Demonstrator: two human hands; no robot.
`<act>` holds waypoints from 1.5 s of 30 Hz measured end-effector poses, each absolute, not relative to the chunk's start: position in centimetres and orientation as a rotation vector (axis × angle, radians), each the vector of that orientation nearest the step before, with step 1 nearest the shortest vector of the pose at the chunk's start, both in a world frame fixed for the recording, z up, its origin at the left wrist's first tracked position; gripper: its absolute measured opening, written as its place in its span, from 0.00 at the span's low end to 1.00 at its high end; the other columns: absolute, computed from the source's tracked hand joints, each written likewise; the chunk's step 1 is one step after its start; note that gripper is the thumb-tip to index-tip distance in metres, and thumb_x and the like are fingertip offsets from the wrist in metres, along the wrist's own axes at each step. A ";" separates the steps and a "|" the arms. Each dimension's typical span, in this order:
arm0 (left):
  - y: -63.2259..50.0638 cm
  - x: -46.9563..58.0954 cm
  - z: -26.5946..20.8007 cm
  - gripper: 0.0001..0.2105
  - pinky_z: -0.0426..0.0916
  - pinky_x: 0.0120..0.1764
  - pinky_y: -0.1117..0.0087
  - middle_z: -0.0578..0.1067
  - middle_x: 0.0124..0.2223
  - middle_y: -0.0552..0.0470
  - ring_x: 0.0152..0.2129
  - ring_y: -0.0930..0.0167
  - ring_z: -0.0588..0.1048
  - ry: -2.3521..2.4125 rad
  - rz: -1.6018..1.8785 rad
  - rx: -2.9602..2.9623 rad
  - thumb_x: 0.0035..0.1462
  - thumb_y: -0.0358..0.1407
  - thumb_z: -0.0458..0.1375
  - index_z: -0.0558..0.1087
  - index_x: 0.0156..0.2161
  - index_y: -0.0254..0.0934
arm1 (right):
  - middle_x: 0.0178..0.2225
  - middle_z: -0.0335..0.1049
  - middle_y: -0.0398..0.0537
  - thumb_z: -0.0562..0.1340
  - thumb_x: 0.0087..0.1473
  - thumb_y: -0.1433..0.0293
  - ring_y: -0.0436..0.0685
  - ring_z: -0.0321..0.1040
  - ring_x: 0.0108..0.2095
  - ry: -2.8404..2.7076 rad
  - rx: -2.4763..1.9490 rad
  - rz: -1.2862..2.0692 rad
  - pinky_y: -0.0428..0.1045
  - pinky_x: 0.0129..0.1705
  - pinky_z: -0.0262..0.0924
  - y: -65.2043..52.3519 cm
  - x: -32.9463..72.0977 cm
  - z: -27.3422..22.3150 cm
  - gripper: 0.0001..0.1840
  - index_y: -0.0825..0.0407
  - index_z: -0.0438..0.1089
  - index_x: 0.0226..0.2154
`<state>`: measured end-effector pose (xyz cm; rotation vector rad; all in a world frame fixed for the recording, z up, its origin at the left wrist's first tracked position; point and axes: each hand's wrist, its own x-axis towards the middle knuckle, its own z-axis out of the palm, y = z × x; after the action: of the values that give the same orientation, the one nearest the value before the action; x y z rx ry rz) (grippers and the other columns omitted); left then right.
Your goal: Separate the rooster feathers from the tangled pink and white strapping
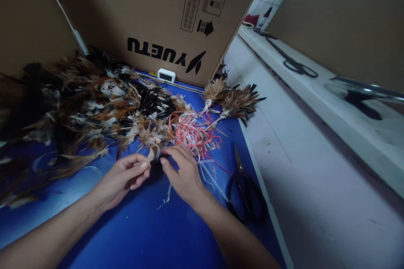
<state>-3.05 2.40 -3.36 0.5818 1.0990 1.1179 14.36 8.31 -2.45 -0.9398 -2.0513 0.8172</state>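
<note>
My left hand point(128, 175) pinches a small pale brown feather point(151, 154) between thumb and fingertips, over the blue tabletop point(132, 235). Close beside it, my right hand point(184, 172) has thumb and forefinger drawn together at a thin white strip point(158, 152); its grip is partly hidden. A large heap of brown, black and white feathers point(107, 109) spreads behind and left of my hands. Beyond my right hand lies a tangle of pink and white string point(192, 132). Two tied feather bundles point(241, 101) rest past that tangle.
Black-handled scissors point(248, 197) lie near the table's right edge. A cardboard box point(151, 12) stands at the back, with a small white digital display point(166, 75) before it. On the white ledge to the right are another pair of scissors point(298, 67) and a small bottle point(264, 19).
</note>
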 end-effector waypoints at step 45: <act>4.8 -7.9 -2.0 0.04 0.57 0.18 0.80 0.66 0.20 0.57 0.15 0.81 0.62 0.902 1.901 0.378 0.48 0.27 0.64 0.72 0.28 0.33 | 0.37 0.74 0.48 0.56 0.55 0.80 0.55 0.68 0.41 -2.472 -0.953 0.560 0.52 0.46 0.61 12.4 12.1 -1.0 0.15 0.50 0.75 0.37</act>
<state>-7.90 4.83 -1.96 0.3785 0.9018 1.9005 12.10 12.39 -0.96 -0.9530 -2.4722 0.5598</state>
